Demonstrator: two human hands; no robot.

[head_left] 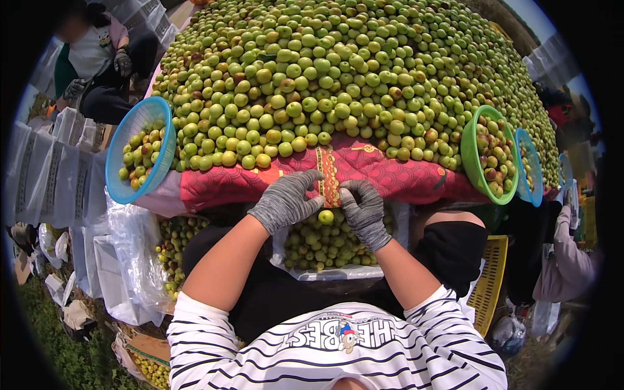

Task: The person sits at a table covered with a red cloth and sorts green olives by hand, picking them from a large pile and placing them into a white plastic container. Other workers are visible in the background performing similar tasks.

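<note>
My left hand (289,201), in a grey knit glove, is above the near edge of a red patterned cloth (247,186). Its fingers stretch to the right, thumb apart, with nothing between them. My right hand (365,213), gloved alike, is curled with thumb and forefinger close together; its palm is hidden. Between and just below the hands is a single green jujube-like fruit (325,217); I cannot tell whether it is falling or resting. Beneath it, a white-lined crate (338,273) holds many such fruits. Beyond the cloth spreads a large heap of green fruits (325,65).
A blue basket (170,149) with fruits stands left; a green basket (469,153) and another blue basket (537,170) stand right. Clear plastic bags (133,240) hang left of my legs. A yellow crate (492,286) is at right. Other people sit on both sides.
</note>
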